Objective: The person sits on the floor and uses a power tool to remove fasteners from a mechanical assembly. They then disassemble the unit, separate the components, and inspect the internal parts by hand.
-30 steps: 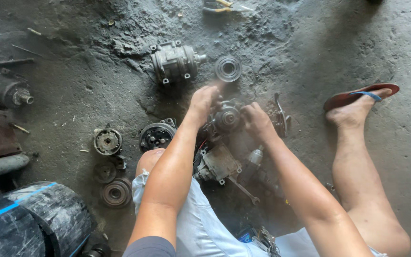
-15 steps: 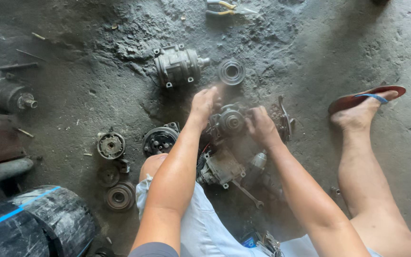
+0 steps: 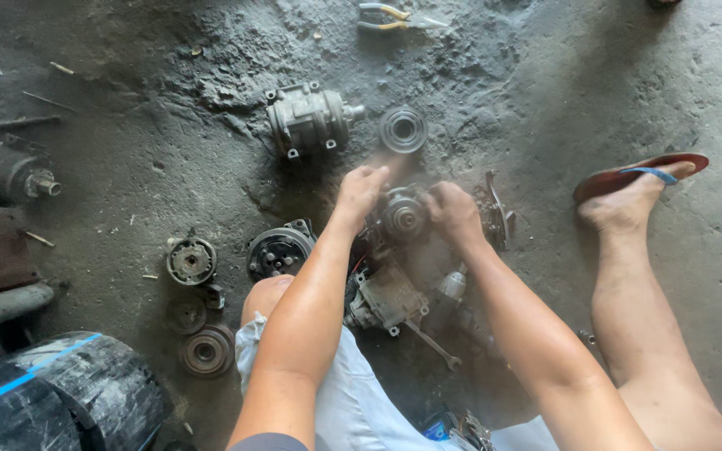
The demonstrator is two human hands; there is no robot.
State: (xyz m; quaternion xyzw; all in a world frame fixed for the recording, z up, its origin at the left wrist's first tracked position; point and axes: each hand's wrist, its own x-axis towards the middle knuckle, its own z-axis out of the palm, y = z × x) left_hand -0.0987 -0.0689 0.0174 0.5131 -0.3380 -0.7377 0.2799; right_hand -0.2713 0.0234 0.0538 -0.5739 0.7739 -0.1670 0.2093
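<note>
A dirty metal compressor (image 3: 403, 215) with a round pulley face sits on the concrete floor between my hands. My left hand (image 3: 361, 188) grips its left side with curled fingers. On the right side, my right hand (image 3: 453, 210) is closed around it. Another grey compressor part (image 3: 386, 299) lies just below, near my knee. A wrench (image 3: 433, 343) lies beside that part.
A larger compressor body (image 3: 309, 119) and a round pulley (image 3: 402, 129) lie further out. Pliers (image 3: 394, 17) rest at the top. Several pulleys and discs (image 3: 191, 260) lie to the left. A black pipe with a blue stripe (image 3: 39, 399) is bottom left. My sandalled foot (image 3: 633, 188) is at right.
Both hands stay on the compressor between them, shifting only slightly. The view has drifted a little.
</note>
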